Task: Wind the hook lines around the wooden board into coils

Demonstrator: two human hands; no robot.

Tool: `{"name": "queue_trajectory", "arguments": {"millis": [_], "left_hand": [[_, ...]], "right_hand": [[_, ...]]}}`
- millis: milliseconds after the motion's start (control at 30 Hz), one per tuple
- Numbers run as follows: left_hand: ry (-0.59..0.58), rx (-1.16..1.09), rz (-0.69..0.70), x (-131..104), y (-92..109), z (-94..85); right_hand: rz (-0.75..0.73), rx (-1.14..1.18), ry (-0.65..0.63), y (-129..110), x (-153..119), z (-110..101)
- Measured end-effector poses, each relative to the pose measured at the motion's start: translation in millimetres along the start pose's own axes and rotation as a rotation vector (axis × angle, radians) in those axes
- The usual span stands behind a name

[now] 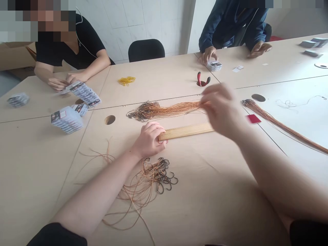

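My left hand (151, 140) is closed around the left end of a pale wooden strip (187, 131), with a bit of red showing under its thumb. Blurred by motion, my right hand (221, 111) hovers over the strip's right end, fingers bent into a pinch at the tail of a bundle of orange-brown hook leaders (171, 109). Whatever lies in that pinch is too smeared to make out. The bundle's dark hooks are massed at its left end. Closer to me, by my left forearm, loose fish hooks (164, 174) lie with their tan lines (133, 194) spread in loops.
Another long leader bundle (284, 123) lies right, beside a red square (253, 119). Red-handled pliers (202, 80) stand in a table hole. Stacked packets (67, 119), yellow bands (126, 80) and a hole (110, 119) are left. Two people (87, 65) handle packets across the table.
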State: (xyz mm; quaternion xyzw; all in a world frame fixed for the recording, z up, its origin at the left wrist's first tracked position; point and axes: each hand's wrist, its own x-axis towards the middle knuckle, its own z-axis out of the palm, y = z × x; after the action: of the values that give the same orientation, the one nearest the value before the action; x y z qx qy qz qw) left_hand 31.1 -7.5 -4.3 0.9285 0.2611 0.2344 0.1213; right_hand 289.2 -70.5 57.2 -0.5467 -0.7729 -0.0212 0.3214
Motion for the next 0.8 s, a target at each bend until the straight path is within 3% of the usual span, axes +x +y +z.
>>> {"name": "queue_trajectory", "arguments": {"millis": [133,233,500,800], "left_hand": [[0.049,0.000,0.029,0,-2,-0.3],[0.055,-0.020,0.067,0,-1,-2.1],[0.028,-0.060,0.235,-2,3,-6.1],[0.016,-0.074,0.308,-2,1,-4.9]], "right_hand": [[-0.126,0.068,-0.125,-8,-5,53],[-0.173,0.129,-0.107,-16,-13,73],[-0.207,0.138,-0.049,-18,-21,77],[-0.236,0.113,-0.113,-13,-22,79]]}}
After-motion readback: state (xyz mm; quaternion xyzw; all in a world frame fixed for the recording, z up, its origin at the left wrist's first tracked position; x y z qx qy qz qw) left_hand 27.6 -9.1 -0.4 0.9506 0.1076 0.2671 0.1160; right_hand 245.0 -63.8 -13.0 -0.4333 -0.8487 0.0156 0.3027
